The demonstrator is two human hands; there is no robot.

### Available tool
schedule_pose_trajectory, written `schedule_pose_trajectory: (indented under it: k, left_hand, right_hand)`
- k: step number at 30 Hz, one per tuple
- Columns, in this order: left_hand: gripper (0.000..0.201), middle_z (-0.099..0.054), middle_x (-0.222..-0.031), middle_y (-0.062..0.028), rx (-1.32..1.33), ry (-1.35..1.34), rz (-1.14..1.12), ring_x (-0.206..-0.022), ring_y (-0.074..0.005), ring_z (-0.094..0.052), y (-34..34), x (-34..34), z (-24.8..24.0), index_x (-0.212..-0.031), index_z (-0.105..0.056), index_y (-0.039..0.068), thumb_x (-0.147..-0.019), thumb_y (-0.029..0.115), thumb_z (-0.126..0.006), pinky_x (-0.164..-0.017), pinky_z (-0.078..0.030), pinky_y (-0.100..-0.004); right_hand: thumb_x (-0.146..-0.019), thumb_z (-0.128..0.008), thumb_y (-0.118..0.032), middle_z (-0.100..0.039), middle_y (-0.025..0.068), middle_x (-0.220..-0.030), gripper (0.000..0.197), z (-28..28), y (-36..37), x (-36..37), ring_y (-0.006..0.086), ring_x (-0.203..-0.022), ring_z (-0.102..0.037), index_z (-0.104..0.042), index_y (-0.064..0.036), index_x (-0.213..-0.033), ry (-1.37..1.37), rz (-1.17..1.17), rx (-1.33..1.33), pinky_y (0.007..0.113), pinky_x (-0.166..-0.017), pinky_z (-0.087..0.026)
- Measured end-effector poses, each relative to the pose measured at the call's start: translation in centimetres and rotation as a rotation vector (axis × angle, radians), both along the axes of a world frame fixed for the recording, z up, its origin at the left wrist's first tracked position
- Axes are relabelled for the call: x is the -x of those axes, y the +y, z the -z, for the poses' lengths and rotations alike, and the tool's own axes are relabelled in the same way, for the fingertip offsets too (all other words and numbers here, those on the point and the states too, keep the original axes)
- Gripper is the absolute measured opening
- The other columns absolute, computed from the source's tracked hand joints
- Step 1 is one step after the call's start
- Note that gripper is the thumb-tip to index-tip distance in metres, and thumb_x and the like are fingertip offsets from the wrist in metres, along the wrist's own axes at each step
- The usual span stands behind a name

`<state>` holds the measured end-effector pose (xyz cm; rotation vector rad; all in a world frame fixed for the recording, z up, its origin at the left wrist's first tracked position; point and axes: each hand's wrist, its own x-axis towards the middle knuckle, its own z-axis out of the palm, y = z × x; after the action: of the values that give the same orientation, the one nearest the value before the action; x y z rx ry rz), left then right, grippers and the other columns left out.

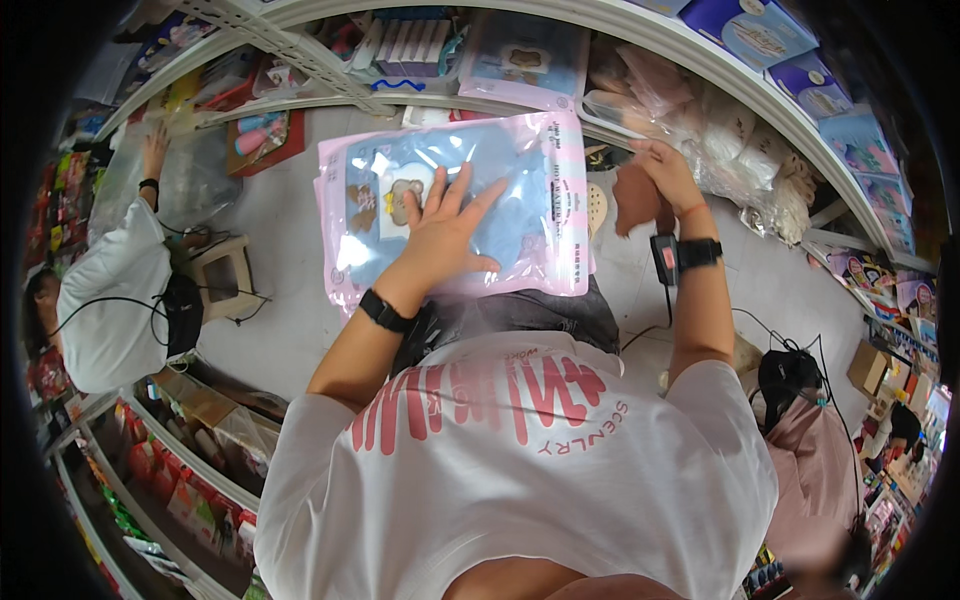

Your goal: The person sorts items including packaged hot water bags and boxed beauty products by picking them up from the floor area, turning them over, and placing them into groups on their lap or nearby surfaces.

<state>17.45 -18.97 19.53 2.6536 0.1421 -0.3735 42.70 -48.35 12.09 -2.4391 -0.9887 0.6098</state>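
Observation:
A large pink-edged clear plastic package [545, 215] with a light-blue soft item inside lies over my lap. Through its window a small bear-shaped patch shows on the blue. Pink edges along its left side suggest another package underneath. My left hand [440, 225] rests flat on the package with its fingers spread. To the right of the package, my right hand [668, 178] is raised near the shelf, its fingers closed in a pinch. A brown flat piece [636, 198] hangs at those fingers, partly behind the hand. Beside it is a beige perforated shoe [597, 208].
A white shelf [690, 80] curves ahead, holding a similar pink package [525, 60] and clear bags [740, 150]. On the left a person in white [115, 300] sits by a beige stool [225, 280]. A red box [265, 145] stands on the floor. Cables trail at right.

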Motion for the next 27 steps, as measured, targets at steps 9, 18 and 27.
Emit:
schedule_pose_trajectory:
  k: [9,18,27]
  left_hand:
    - [0.098,-0.02,-0.156,-0.012,0.023,0.038,-0.03,-0.144,-0.039,-0.013,1.8,0.9,-0.4,-0.144,-0.036,0.038,-0.06,0.026,-0.084,-0.109,-0.007,-0.0652]
    - [0.082,-0.026,-0.155,-0.01,0.211,0.12,0.03,-0.144,-0.0369,-0.017,4.5,0.2,-1.3,-0.14,-0.046,0.037,-0.068,0.022,-0.081,-0.112,-0.006,-0.06]
    - [0.079,-0.025,-0.156,-0.0087,0.219,0.138,-0.006,-0.145,-0.035,-0.014,4.3,-0.1,-0.9,-0.139,-0.047,0.037,-0.069,0.027,-0.081,-0.112,-0.004,-0.0578]
  right_hand:
    - [-0.09,-0.059,-0.013,-0.066,0.0058,-0.1,0.03,16.0,8.3,-6.6,0.0136,-0.088,-0.061,-0.06,0.0,-0.117,0.302,0.036,-0.239,0.026,-0.078,-0.05]
    - [-0.091,-0.059,-0.017,-0.065,0.0058,-0.102,0.031,19.4,11.3,-8.3,0.0147,-0.09,-0.062,-0.059,-0.0007,-0.117,0.352,0.058,-0.329,0.028,-0.079,-0.05]
    - [-0.091,-0.059,-0.021,-0.065,0.0058,-0.104,0.033,19.2,11.6,-7.8,0.0158,-0.092,-0.062,-0.059,-0.0014,-0.117,0.381,0.04,-0.36,0.029,-0.079,-0.05]
